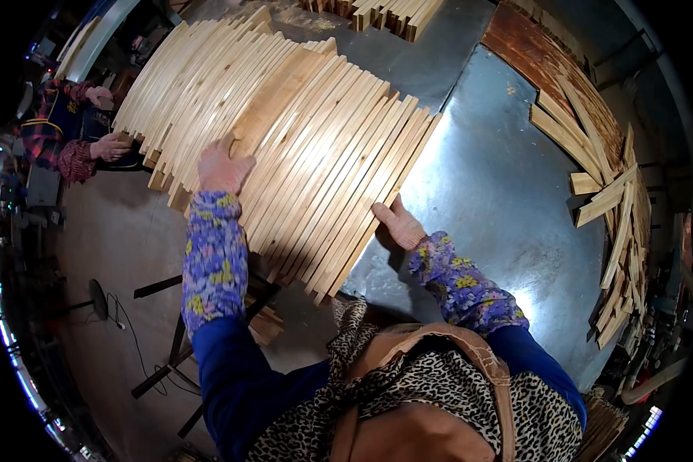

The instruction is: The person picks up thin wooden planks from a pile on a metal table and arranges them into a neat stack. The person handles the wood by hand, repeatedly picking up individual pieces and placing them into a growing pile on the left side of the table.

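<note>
Right now the big fan of thin wooden slats (316, 154) is pressed flat from both sides. The left hand (223, 168) is laid open on top of the slats, nothing gripped. The right hand (398, 223) is set open against the near edge of the pile. The slats are spread on the grey metal table (500, 192). It looks like the pile is being squared up. Next, an even push is called for. More loose slats (616, 223) are stacked at the right, and another person's hands (109, 146) are seen at the far left.
</note>
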Tool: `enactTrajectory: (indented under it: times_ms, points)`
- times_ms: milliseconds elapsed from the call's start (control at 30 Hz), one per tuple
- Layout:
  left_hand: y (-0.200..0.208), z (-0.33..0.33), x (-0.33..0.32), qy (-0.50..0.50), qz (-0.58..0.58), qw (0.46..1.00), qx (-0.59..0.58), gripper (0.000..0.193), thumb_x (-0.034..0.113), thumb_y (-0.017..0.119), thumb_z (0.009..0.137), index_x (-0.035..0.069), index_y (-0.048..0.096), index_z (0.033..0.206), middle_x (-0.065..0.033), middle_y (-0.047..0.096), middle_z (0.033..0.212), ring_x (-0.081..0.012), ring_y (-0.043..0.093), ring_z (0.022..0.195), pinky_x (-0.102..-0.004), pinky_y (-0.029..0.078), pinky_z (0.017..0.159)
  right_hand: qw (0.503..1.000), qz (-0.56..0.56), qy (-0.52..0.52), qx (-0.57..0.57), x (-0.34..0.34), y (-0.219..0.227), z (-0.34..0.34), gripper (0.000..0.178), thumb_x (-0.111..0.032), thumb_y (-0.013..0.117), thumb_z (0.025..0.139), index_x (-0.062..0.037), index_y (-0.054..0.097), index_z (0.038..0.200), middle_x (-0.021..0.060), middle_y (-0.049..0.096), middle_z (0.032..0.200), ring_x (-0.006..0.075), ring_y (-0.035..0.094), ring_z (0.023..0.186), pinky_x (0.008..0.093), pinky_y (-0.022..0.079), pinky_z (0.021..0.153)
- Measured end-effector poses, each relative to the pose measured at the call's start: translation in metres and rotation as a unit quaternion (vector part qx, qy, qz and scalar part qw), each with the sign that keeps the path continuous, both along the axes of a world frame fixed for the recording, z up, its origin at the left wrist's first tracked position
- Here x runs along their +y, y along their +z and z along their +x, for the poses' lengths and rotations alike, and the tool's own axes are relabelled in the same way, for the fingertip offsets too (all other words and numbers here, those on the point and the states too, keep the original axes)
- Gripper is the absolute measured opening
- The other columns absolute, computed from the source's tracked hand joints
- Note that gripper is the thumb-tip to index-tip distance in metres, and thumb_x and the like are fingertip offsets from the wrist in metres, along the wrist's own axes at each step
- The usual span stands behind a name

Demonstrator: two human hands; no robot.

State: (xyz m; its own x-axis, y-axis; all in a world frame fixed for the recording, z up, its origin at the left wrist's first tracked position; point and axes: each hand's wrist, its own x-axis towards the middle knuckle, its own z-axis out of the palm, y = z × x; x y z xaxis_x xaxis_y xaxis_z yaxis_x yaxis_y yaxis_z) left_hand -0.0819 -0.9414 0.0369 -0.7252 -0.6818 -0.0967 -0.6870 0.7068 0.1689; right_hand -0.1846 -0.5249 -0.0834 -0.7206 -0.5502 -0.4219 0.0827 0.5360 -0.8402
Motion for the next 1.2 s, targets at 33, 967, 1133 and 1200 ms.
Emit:
enactTrajectory:
  times_ms: [33,967,1133,1200]
  points:
    - [0.007,0.001,0.01,-0.022,0.027,0.999,0.005,0.082,0.046,0.08,0.085,0.01,0.057,0.155,-0.0215,0.055,0.156,-0.0398,0.052,0.144,-0.0483,0.043,0.123,1.0,0.023,-0.008,0.016,0.008,0.003,-0.009,0.101,-0.075,0.058,0.1,-0.0002,0.038,0.165,0.0313,0.067,0.143,0.045,0.063,0.138,0.0439,0.048,0.115]
    - [-0.044,0.01,0.177,-0.209,-0.058,0.944,0.247,0.059,0.033,0.091,0.079,0.0,0.074,0.125,-0.022,0.073,0.118,-0.0395,0.073,0.097,-0.0492,0.061,0.083,0.968,0.193,0.088,0.131,-0.128,0.1,-0.254,0.081,-0.07,0.057,0.103,-0.0054,0.064,0.151,0.0246,0.062,0.154,0.0368,0.056,0.146,0.043,0.041,0.124]
    - [-0.069,0.031,0.168,-0.228,-0.017,0.953,0.198,0.04,0.036,0.082,0.089,0.005,0.079,0.114,-0.0136,0.074,0.101,-0.0358,0.071,0.089,-0.0462,0.059,0.075,0.995,-0.048,-0.036,0.083,-0.123,0.152,-0.213,0.08,-0.06,0.069,0.101,0.0014,0.061,0.151,0.021,0.068,0.146,0.0292,0.062,0.139,0.0408,0.047,0.117]
    - [-0.062,0.021,0.166,-0.192,-0.064,0.928,0.313,0.034,0.033,0.08,0.09,0.006,0.08,0.111,-0.0128,0.073,0.096,-0.0354,0.07,0.085,-0.0459,0.058,0.07,0.972,-0.115,0.036,0.201,-0.121,0.157,-0.201,0.07,-0.045,0.076,0.1,-0.0054,0.054,0.154,0.0176,0.071,0.138,0.0274,0.066,0.128,0.0378,0.051,0.112]
